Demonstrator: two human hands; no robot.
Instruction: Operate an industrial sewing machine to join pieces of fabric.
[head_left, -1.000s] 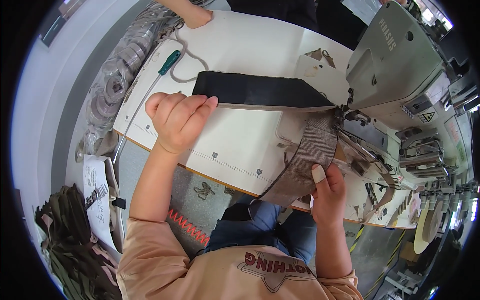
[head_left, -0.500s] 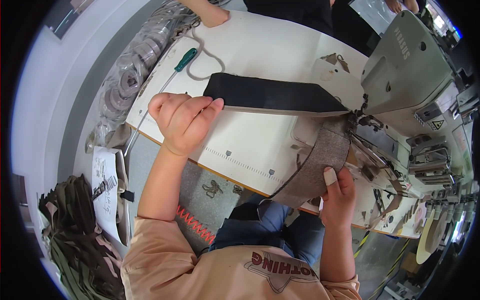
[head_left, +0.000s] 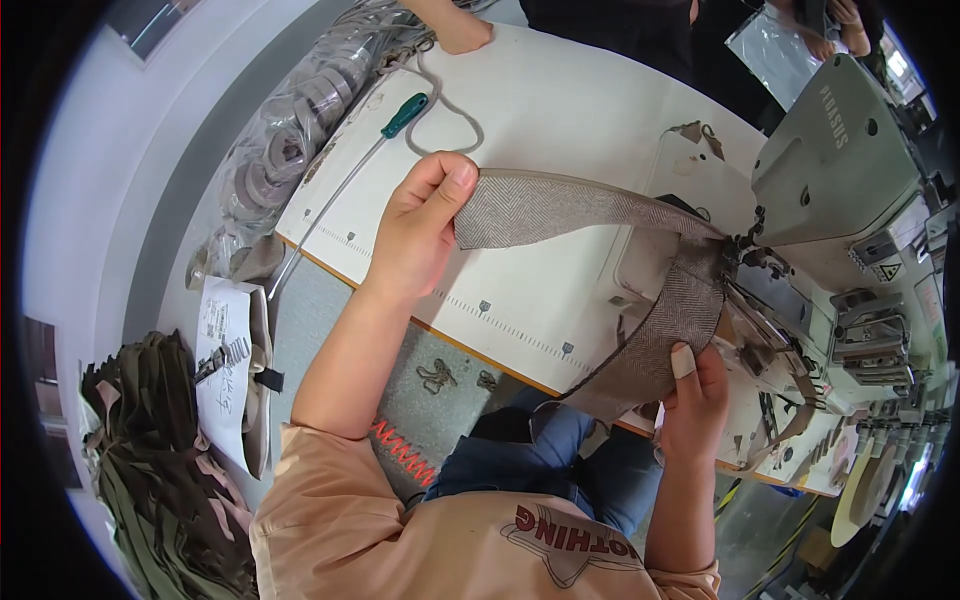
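A long herringbone fabric strip (head_left: 545, 208), grey-brown like a waistband, runs through the needle area of a grey sewing machine (head_left: 835, 160). My left hand (head_left: 425, 225) pinches its far-left end between thumb and fingers, herringbone side up. Nearer to me, the other length (head_left: 640, 355) of fabric hangs curved over the table's front edge. My right hand (head_left: 697, 395), with a pale wrap on the thumb, grips that part. A little black backing shows beside the machine, where the two lengths meet.
On the white table (head_left: 560, 100) lie a green-handled screwdriver (head_left: 405, 116) and a grey cord (head_left: 472, 135). Bagged rolls (head_left: 290, 145) line the left side, above a papered bundle (head_left: 225, 370) and dark fabric strips (head_left: 150, 440). Another person's arm (head_left: 460, 30) rests at the far edge.
My left hand has turned its end of the strip over, from black backing to herringbone side. My right hand keeps its grip. The whole view has shifted slightly.
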